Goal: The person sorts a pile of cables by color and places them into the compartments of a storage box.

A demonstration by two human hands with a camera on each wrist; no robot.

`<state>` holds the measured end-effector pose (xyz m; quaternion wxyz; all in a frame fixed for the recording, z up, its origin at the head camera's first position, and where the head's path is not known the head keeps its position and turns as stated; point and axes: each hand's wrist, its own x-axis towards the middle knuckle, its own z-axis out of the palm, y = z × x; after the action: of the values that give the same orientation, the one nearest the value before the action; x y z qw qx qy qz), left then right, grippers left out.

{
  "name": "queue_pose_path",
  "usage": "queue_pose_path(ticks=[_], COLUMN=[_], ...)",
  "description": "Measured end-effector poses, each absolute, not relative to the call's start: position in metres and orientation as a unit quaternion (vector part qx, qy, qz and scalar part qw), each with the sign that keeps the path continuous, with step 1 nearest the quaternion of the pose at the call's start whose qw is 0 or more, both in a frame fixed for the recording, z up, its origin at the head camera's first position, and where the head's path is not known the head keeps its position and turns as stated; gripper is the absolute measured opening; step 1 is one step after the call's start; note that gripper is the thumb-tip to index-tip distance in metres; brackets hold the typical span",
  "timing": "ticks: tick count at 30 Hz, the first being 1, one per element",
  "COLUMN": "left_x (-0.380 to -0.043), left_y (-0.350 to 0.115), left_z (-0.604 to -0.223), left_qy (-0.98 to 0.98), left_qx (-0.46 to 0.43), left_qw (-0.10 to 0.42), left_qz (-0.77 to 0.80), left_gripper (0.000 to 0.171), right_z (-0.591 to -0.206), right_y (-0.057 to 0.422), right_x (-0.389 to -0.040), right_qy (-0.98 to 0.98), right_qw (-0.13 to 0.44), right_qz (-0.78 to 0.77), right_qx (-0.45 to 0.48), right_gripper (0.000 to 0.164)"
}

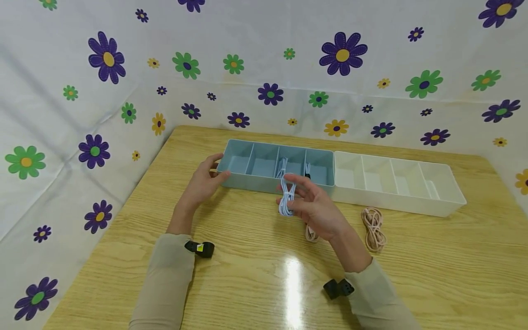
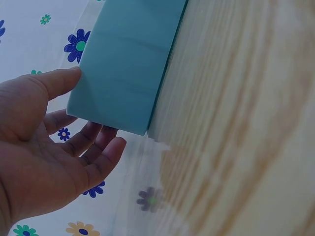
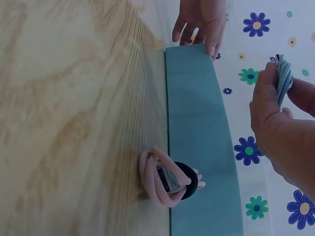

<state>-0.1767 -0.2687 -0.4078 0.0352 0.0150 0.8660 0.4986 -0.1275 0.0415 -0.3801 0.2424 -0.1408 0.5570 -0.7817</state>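
Note:
A bundled light-blue cable point(image 1: 287, 201) is pinched between thumb and fingers of my right hand point(image 1: 319, 208), raised in front of the blue compartment box point(image 1: 247, 181). At the box's left end, my left hand point(image 1: 202, 181) grips the corner, its thumb on the front side and its fingers round the end wall. Another light-blue cable point(image 1: 282, 167) lies in the third compartment from the left. The fourth holds a blue cable point(image 1: 307, 168) with a black tie. A coiled pink cable point(image 3: 160, 179) rests on the table below my right hand, partly hidden in the head view.
A white compartment box point(image 1: 396, 201) adjoins the blue box on the right. In front of it lies a second pink cable point(image 1: 373, 229), coiled on the wooden table point(image 1: 247, 275). A flower-printed white cloth point(image 1: 255, 46) hangs behind the table and along its left side.

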Motion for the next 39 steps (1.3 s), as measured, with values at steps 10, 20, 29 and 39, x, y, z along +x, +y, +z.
queue_pose_path(ticks=[10,20,29,39], left_x=[-0.175,-0.176,-0.175,-0.174], left_y=[-0.268,-0.268,-0.269,-0.268], left_z=[-0.406,-0.406,-0.406,-0.405], left_qy=[0.864,0.865,0.866,0.862], left_qx=[0.017,0.02,0.017,0.02], left_qw=[0.036,0.037,0.036,0.038], left_qz=[0.503,0.5,0.499,0.505], left_gripper=[0.064,0.063,0.063,0.063], right_z=[-0.372,-0.371,-0.368,-0.366], right_y=[0.04,0.037,0.035,0.033], right_x=[-0.133,-0.14,-0.144,-0.146], right_qy=[0.576,0.574,0.588,0.595], right_qw=[0.24,0.237,0.239,0.232], right_qz=[-0.771,-0.778,-0.768,-0.764], right_qx=[-0.124,-0.1,-0.089,-0.088], right_gripper=[0.072,0.072,0.07,0.068])
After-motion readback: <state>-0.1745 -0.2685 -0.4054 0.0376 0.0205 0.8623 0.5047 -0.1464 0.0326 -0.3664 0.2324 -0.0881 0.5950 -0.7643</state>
